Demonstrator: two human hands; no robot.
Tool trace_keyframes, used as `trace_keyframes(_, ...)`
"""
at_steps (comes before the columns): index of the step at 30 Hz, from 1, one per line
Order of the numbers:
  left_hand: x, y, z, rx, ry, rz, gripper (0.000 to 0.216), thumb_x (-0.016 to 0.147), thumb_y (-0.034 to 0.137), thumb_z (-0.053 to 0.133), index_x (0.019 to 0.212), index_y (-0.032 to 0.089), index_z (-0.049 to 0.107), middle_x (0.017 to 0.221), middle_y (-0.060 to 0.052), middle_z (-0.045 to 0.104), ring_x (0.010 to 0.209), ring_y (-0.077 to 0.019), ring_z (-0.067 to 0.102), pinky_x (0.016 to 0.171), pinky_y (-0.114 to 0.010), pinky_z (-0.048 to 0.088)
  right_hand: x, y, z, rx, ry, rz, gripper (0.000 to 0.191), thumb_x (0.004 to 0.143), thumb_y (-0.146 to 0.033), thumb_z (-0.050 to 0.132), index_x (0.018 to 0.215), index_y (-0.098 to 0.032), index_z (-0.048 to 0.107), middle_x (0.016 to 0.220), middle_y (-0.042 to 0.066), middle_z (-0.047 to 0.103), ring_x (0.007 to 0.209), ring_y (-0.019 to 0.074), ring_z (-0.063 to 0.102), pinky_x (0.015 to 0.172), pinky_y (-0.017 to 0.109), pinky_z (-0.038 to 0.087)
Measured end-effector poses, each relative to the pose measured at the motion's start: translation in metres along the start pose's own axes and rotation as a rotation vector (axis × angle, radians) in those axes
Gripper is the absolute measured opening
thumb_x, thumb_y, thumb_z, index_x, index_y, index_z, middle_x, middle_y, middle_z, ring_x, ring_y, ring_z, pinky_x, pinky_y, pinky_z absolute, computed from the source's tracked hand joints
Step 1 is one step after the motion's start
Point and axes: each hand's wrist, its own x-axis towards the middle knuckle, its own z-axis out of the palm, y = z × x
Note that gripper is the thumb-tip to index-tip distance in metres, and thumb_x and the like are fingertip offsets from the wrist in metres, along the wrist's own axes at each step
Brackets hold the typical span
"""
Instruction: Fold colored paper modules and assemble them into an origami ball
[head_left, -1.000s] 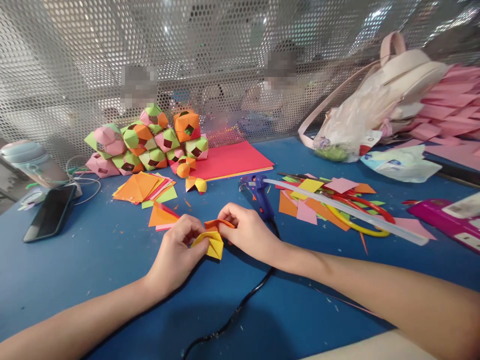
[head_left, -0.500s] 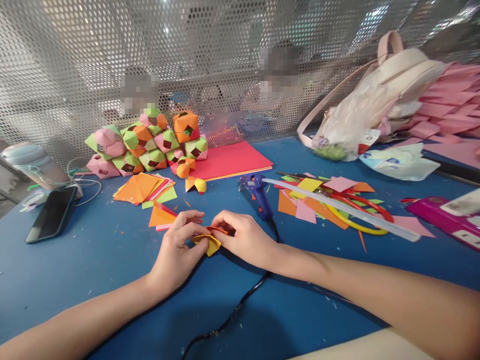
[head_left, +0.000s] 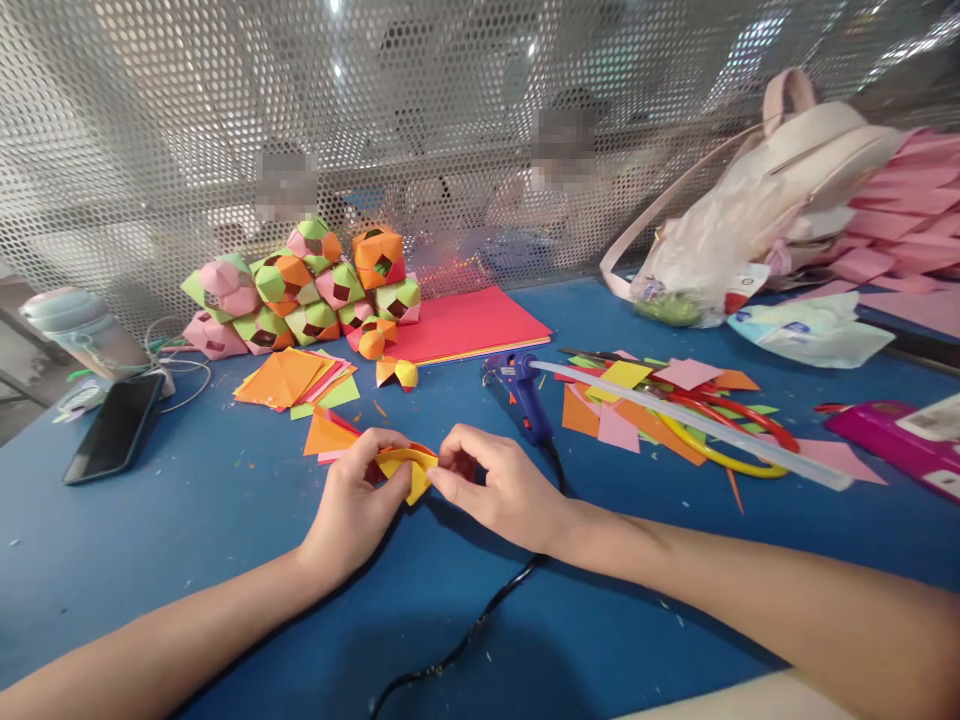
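My left hand (head_left: pixel 360 490) pinches a folded piece of yellow and orange paper (head_left: pixel 415 477) between thumb and fingers. At the paper's right corner, my right hand (head_left: pixel 495 480) has its thumb and forefinger closed on the edge. Just behind my left hand lies a folded orange sheet (head_left: pixel 324 436) over red and pink ones. Two small folded units, an orange one (head_left: pixel 373 342) and a yellow-orange one (head_left: pixel 397 373), sit beyond. A blue glue gun (head_left: pixel 525 398) with a long clear glue stick (head_left: pixel 690 425) lies behind my right hand.
Folded paper balls (head_left: pixel 281 280) are stacked at the back left, beside red sheets (head_left: pixel 480 325). Paper squares (head_left: pixel 277 380), a phone (head_left: pixel 116 425) and a cup (head_left: pixel 86 330) stand left. Scissors (head_left: pixel 720 460), paper scraps (head_left: pixel 619 428), a bag (head_left: pixel 802 160) and a magenta tool (head_left: pixel 885 440) are right. A black cord (head_left: pixel 480 620) crosses the front.
The folded paper has turned in my fingers, showing more of its yellow face. My right hand has shifted slightly right, to the paper's corner. The whole view has moved a little.
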Motion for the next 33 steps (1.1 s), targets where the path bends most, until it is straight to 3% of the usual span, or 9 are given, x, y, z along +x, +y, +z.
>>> trace_keyframes(5,-0.001,0.005,-0.001,0.001,-0.024,0.006,0.01,0.082,0.022,0.052,0.092,0.02,0.055,0.091,-0.002,0.062,0.08,-0.0143,0.058,0.07,-0.024,0.045,0.002,0.001,0.003,-0.079,0.051,-0.021,0.021,0.083,-0.025,0.053,0.064,-0.019,0.046,0.062,-0.003,0.048,0.058,0.0106,0.045,0.055,0.023,0.038)
trace_keyframes(11,-0.001,0.011,-0.007,-0.125,-0.103,-0.044,0.019,0.084,0.028,0.052,0.1,0.02,0.057,0.098,-0.002,0.062,0.088,-0.016,0.057,0.078,-0.025,0.045,0.006,0.004,0.0,-0.023,0.086,0.065,0.021,0.082,-0.027,0.053,0.064,-0.019,0.049,0.061,-0.003,0.052,0.057,0.0104,0.047,0.054,0.022,0.038)
trace_keyframes(15,-0.002,0.008,-0.007,-0.323,-0.125,-0.161,0.026,0.087,0.035,0.047,0.107,0.02,0.058,0.096,-0.003,0.064,0.088,-0.0165,0.059,0.082,-0.028,0.045,0.007,0.006,-0.001,-0.006,0.102,0.13,0.023,0.081,-0.03,0.054,0.062,-0.019,0.046,0.058,-0.004,0.049,0.054,0.01,0.046,0.052,0.022,0.038)
trace_keyframes(20,0.0,0.003,-0.002,-0.524,-0.148,-0.218,0.024,0.084,0.03,0.052,0.104,0.019,0.059,0.096,-0.004,0.064,0.087,-0.0165,0.059,0.081,-0.029,0.046,0.007,0.006,-0.003,0.027,0.095,0.177,0.024,0.081,-0.031,0.053,0.062,-0.019,0.046,0.057,-0.004,0.05,0.053,0.0105,0.048,0.051,0.023,0.039)
trace_keyframes(25,0.001,0.003,-0.002,-0.498,-0.142,-0.217,0.022,0.082,0.024,0.056,0.104,0.021,0.053,0.09,0.0,0.063,0.088,-0.0137,0.057,0.078,-0.024,0.046,0.007,0.006,-0.002,0.089,0.072,0.245,0.027,0.082,-0.033,0.052,0.06,-0.019,0.046,0.055,-0.004,0.05,0.051,0.0102,0.048,0.05,0.023,0.038)
trace_keyframes(33,-0.001,0.005,0.0,-0.38,-0.091,-0.181,0.036,0.082,0.026,0.055,0.117,0.023,0.047,0.113,-0.005,0.057,0.092,-0.0142,0.059,0.082,-0.028,0.048,0.007,-0.003,0.001,0.22,0.015,0.383,0.027,0.081,-0.033,0.053,0.059,-0.018,0.051,0.057,-0.002,0.056,0.048,0.01,0.051,0.049,0.022,0.04)
